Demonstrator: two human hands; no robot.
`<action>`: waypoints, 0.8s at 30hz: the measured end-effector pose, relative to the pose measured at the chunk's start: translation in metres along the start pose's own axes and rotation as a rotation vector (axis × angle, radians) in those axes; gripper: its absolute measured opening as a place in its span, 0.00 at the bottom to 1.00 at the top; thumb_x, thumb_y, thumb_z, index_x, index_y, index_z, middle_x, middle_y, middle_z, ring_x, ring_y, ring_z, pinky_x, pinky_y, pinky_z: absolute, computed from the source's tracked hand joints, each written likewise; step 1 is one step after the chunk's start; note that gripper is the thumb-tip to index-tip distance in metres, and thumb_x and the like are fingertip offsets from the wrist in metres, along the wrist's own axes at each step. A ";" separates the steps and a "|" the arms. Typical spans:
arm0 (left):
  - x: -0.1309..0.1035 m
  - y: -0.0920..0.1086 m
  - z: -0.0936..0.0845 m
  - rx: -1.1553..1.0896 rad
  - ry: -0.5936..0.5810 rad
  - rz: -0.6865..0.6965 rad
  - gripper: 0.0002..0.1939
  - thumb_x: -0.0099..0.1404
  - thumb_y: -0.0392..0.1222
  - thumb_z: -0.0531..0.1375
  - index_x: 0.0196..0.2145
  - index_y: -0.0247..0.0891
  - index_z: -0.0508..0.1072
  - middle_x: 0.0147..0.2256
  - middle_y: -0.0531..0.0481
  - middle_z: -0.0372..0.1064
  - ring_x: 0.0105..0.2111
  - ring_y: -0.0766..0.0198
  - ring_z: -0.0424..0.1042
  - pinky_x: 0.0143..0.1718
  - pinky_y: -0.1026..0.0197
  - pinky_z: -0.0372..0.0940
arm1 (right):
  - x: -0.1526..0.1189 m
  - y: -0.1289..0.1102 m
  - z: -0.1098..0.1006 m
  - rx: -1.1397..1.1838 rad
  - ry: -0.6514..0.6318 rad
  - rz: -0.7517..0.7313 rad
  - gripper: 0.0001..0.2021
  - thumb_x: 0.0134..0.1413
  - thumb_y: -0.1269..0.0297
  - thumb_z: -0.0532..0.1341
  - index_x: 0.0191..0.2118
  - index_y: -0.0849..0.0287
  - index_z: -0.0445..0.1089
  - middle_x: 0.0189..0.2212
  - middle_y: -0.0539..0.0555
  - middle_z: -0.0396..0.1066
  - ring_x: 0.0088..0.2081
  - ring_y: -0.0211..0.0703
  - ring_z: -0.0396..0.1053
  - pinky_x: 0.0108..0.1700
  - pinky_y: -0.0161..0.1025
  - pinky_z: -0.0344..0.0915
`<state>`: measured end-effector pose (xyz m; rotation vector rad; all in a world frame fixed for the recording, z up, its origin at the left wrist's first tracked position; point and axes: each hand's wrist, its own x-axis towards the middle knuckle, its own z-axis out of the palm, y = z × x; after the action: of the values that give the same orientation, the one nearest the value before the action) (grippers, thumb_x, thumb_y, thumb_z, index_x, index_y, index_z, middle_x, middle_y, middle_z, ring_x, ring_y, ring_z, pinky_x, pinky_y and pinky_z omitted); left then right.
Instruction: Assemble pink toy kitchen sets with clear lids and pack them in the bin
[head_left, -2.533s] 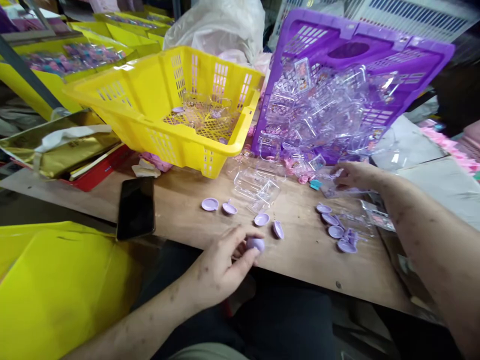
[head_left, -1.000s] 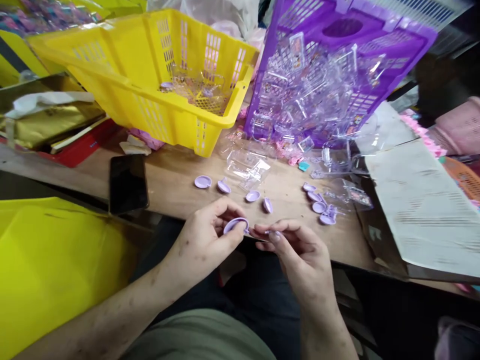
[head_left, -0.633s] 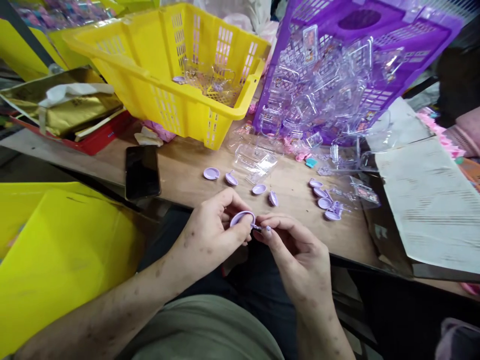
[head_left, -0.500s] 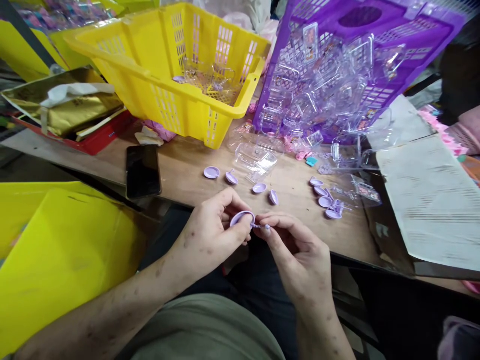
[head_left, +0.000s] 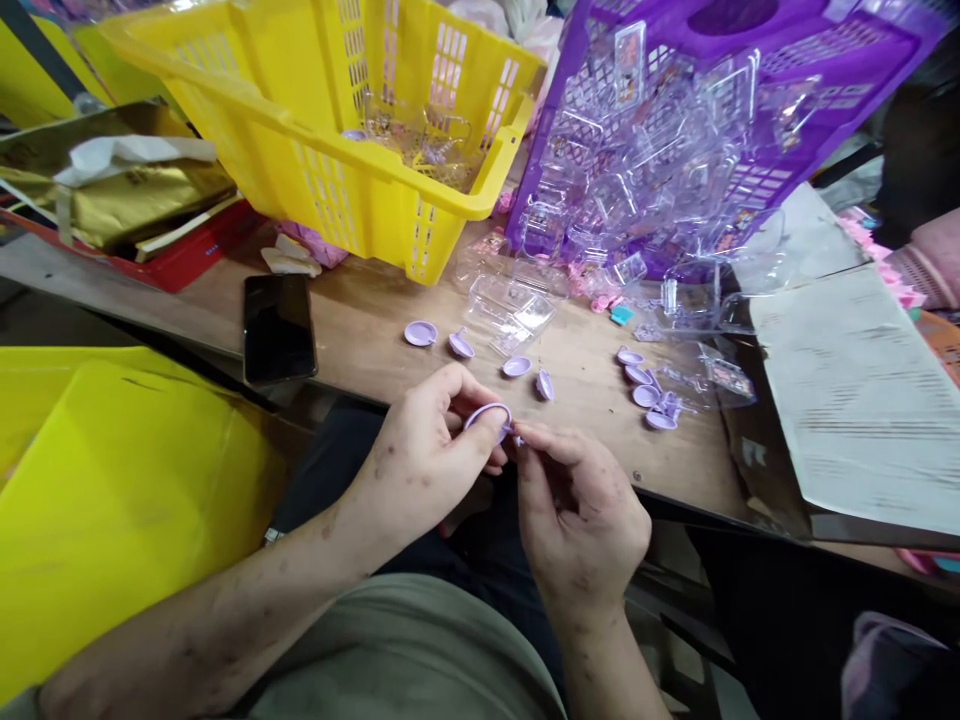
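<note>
My left hand (head_left: pixel 431 455) is closed on a small purple oval plastic piece (head_left: pixel 480 412), shallow like a dish, its thumb across the near side. At the piece's right end, my right hand (head_left: pixel 581 500) pinches a tiny purple stem (head_left: pixel 519 440); whether this is part of the oval or a separate bit, I cannot tell. Beyond the hands lie loose purple ovals of the same look, among them one flat oval (head_left: pixel 421 333) and one tipped on its side (head_left: pixel 544 385). To the right sits a cluster of several purple ovals (head_left: pixel 646 396).
A yellow basket (head_left: pixel 300 150) and a tilted purple basket (head_left: pixel 536 180) full of clear plastic cases (head_left: pixel 645 150) stand at the back. A phone (head_left: pixel 279 330) lies left, near a red tray (head_left: pixel 180 262). Cardboard (head_left: pixel 862 400) covers the right side; a yellow bin (head_left: pixel 127 520) stands lower left.
My right fingers have curled in tighter around the stem, and the hand has turned and shifted slightly left. My left hand still grips the oval. The whole view has shifted a little.
</note>
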<state>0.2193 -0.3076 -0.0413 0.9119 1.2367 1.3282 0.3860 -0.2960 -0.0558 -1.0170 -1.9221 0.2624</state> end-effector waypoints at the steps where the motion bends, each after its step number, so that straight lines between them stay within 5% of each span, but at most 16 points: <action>1: 0.000 -0.001 0.000 -0.011 -0.001 -0.019 0.06 0.71 0.40 0.67 0.40 0.37 0.75 0.28 0.54 0.79 0.27 0.66 0.82 0.32 0.66 0.80 | -0.001 0.001 0.002 0.011 0.009 0.008 0.10 0.70 0.75 0.69 0.50 0.51 0.80 0.44 0.49 0.86 0.45 0.42 0.85 0.55 0.39 0.80; 16: -0.001 -0.010 -0.001 -0.047 -0.043 -0.006 0.05 0.72 0.40 0.67 0.41 0.37 0.75 0.31 0.54 0.79 0.29 0.68 0.81 0.34 0.68 0.79 | -0.007 0.015 -0.003 0.251 -0.063 0.160 0.13 0.67 0.73 0.73 0.50 0.45 0.85 0.45 0.47 0.87 0.44 0.43 0.86 0.50 0.39 0.82; 24: -0.003 -0.007 -0.006 -0.067 -0.068 -0.053 0.08 0.71 0.43 0.69 0.40 0.38 0.75 0.30 0.53 0.80 0.28 0.66 0.82 0.32 0.68 0.78 | 0.005 0.008 -0.008 0.180 -0.087 0.062 0.09 0.67 0.74 0.72 0.44 0.50 0.82 0.39 0.48 0.85 0.39 0.40 0.84 0.45 0.36 0.81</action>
<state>0.2154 -0.3120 -0.0485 0.8640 1.1499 1.2790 0.3956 -0.2892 -0.0524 -0.9594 -1.9072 0.5135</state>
